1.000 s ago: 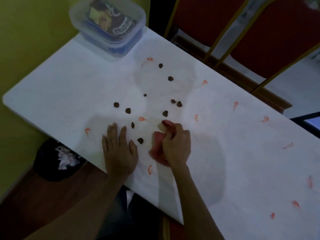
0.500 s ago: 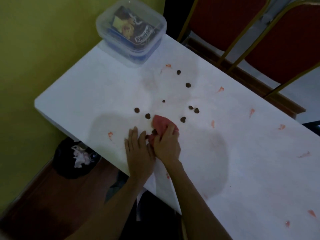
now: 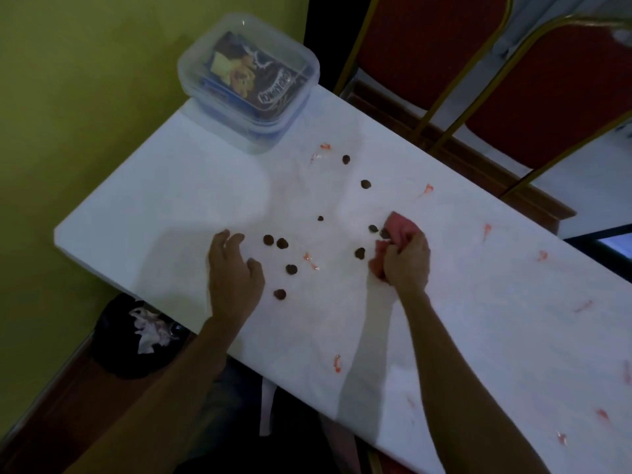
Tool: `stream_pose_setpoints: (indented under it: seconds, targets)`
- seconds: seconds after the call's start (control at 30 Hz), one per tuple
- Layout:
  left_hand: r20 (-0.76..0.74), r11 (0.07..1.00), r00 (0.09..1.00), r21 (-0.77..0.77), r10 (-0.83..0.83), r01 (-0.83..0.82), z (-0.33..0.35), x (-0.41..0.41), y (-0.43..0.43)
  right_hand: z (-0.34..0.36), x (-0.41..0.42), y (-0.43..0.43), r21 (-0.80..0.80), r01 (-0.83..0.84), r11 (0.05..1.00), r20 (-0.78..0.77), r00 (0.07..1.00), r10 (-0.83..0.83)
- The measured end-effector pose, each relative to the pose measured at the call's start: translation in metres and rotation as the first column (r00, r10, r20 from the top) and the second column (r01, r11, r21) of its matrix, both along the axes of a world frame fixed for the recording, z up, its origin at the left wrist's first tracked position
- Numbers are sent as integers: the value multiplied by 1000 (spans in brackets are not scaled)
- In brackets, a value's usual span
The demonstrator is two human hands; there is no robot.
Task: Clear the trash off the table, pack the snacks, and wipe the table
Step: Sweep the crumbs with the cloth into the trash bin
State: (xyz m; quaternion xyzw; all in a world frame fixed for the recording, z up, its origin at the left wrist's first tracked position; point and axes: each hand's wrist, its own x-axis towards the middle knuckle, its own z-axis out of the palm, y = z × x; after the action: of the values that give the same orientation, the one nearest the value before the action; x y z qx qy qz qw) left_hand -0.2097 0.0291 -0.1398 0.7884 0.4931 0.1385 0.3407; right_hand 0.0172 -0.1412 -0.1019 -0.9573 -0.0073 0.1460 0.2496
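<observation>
1. Both hands have parted since half a second ago: my left hand has slid away toward the desk's near edge, and my right hand has carried the pink cloth farther out.
2. Left fingers are loosely spread and hold nothing; the right fingers are bunched tight around the cloth, which looks soft and limp, best gripped as a wad.
3. Brown snack crumbs lie scattered between the hands on the white desk; I judge them light and brittle, better swept than pinched.
4. Red smears look sticky.
5. Farther off, the lidded plastic container holds the packets.
</observation>
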Motion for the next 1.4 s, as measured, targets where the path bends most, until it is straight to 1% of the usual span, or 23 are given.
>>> stream_pose_setpoints:
  seconds: [0.07,0.13,0.17,0.23,0.27,0.3,0.33,0.4,0.47,0.5,0.57,0.67,0.73,0.77,0.83,0.9,0.93,0.97,1.03,1.07,1.17,1.27,1.4]
  targets:
    - [-10,999,1000,29,23,-22,-3,4,21,-8,-20,21,2,-57,998,5,998,57]
    - [-38,996,998,75,57,-54,-7,7,39,-11,-46,45,19,-211,977,5,978,211]
    - [-60,992,996,115,62,-55,-11,8,46,-12,-58,55,18,-317,948,-4,949,317]
    - [-111,974,993,225,27,-1,-17,6,55,-13,-69,67,30,-489,872,-21,872,489]
    - [-139,961,990,276,4,35,-20,2,58,-12,-66,67,42,-541,840,-23,840,543]
    - [-167,947,986,314,-17,70,-23,-1,60,-10,-58,66,52,-559,827,-15,828,560]
    - [-193,936,981,339,-33,98,-26,-4,61,-6,-46,63,60,-536,842,15,844,536]
    - [-215,925,976,362,-34,112,-27,-6,61,1,-10,54,58,-430,901,121,899,421]
    - [-208,919,978,381,-23,103,-27,-2,61,4,33,48,-3,-332,943,199,924,326]
    - [-208,917,978,387,-19,100,-27,-1,61,3,52,48,-63,-290,955,207,932,297]
    - [-211,912,977,398,-16,101,-28,-1,60,-4,76,55,-152,-210,966,170,957,235]
    - [-212,906,977,411,-9,97,-27,-2,60,-16,64,72,-151,-164,975,145,972,186]
    - [-214,904,977,418,-2,93,-27,-2,61,-20,37,86,-95,-207,974,144,965,219]
    - [-218,903,976,419,0,93,-27,-1,61,-21,20,92,-81,-271,959,143,949,281]
    - [-217,904,976,417,2,91,-28,-1,61,-20,-6,100,-86,-465,881,134,871,473]
    - [-204,903,979,421,1,87,-29,-2,61,-14,-7,100,-45,-570,820,140,810,570]
    - [-196,901,981,425,1,85,-30,-2,61,-13,5,100,-32,-583,812,171,797,579]
    - [-188,900,982,428,-2,83,-31,-2,61,-11,22,102,-24,-562,827,200,808,554]
    - [-170,896,985,435,-9,83,-31,-1,61,-8,62,110,-31,-473,880,262,846,464]
    - [-162,894,987,441,-11,82,-32,-1,62,-9,79,115,-62,-432,900,275,859,432]
    - [-166,901,986,426,-14,84,-32,-3,63,-13,100,126,-164,-368,915,232,887,399]
    - [-184,917,983,385,-28,98,-31,-3,64,-21,82,131,-225,-398,889,185,879,440]
    - [-190,930,980,343,-66,129,-28,-3,66,-27,28,133,-187,-538,822,207,797,568]
